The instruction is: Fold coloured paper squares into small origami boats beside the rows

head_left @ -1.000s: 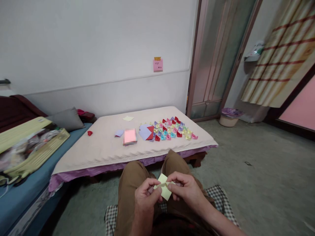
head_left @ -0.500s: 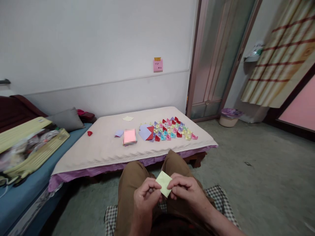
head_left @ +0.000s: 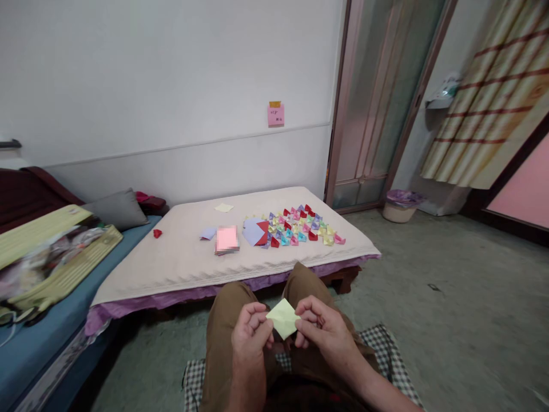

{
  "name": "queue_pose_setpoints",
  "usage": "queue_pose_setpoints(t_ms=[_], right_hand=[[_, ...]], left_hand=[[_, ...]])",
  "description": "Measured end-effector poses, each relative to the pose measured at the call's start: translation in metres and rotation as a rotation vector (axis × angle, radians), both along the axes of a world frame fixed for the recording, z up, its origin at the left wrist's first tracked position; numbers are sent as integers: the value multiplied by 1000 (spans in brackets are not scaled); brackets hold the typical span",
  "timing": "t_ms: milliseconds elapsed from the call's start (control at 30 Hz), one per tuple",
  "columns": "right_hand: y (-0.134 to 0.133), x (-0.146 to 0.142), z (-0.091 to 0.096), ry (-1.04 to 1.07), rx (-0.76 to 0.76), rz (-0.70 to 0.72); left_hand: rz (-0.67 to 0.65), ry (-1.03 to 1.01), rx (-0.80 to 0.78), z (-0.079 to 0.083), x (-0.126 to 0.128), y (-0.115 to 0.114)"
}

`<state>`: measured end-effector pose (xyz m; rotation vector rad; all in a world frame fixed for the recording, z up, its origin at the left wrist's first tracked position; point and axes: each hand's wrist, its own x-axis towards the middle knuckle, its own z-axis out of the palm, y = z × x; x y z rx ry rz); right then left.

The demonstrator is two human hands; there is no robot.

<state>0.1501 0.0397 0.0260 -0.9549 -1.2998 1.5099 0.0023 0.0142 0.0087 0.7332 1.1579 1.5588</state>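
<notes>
Over my lap, a small pale yellow-green folded paper square (head_left: 283, 319) is turned so that it looks like a diamond. My left hand (head_left: 252, 332) pinches its left corner between thumb and fingers. At the opposite corner, my right hand (head_left: 318, 326) pinches the paper in the same way. Beyond my knees, on the low table, several small folded paper pieces (head_left: 302, 230) in many colours lie in rows. Left of them are a larger lilac and red folded paper (head_left: 255, 232) and a stack of paper (head_left: 227, 239) with a pink, blurred top.
The low table (head_left: 180, 269) has a cream cloth. On it are a lilac paper (head_left: 208, 233), a pale yellow paper (head_left: 223, 207) and a small red folded piece (head_left: 157, 233). A blue couch (head_left: 64, 320) with a yellow case (head_left: 64, 274) stands left. A bin (head_left: 401, 206) stands far right.
My hands have moved slightly apart, out to the side corners of the paper. The square now shows wider between them, with less of it covered by my fingers.
</notes>
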Motion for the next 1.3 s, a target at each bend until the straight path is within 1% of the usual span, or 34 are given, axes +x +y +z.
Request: queue_pose_setpoints(t_ms=[67, 200, 300, 367, 433, 500, 633, 700, 767, 833, 900, 1000, 1067, 1133, 1233, 1300], right_hand=[[0, -2, -3, -6, -2, -21], [2, -7, -5, 3, -23, -100], [3, -8, -5, -32, -6, -112], [3, -7, -5, -66, 12, -104], [3, -5, -4, -90, 35, -86], [2, -2, -4, -107, 60, -39], [0, 5, -3, -133, 153, 101], [0, 8, -1, -161, 221, 125], [0, 8, 1, -202, 249, 103], [0, 8, 4, -240, 237, 73], [1, 8, 6, -256, 222, 62], [1, 7, 5, -282, 256, 33], [2, 6, 3, -302, 275, 20], [1, 5, 2, -314, 274, 37], [0, 3, 1, -349, 295, 53], [-1, 2, 2, -365, 321, 58]], left_hand=[[23, 55, -2, 1, 1, 2], [100, 131, 53, 5, 7, 5], [110, 182, 71, 6, 10, 5], [99, 263, 112, 5, 9, 5], [98, 342, 158, 2, 6, 4], [83, 352, 161, 0, 2, 4], [42, 178, 99, 0, -3, 7], [2, 185, 78, 2, -7, 8], [-53, 306, 93, 6, -10, 7], [-111, 450, 137, 9, -10, 5], [-126, 568, 192, 11, -8, 1], [-55, 809, 289, 7, 0, -4], [-8, 1002, 347, 1, 3, -6], [32, 1160, 390, -6, 3, -7], [65, 1289, 429, -10, 1, -8], [49, 1290, 439, -9, -1, -8]])
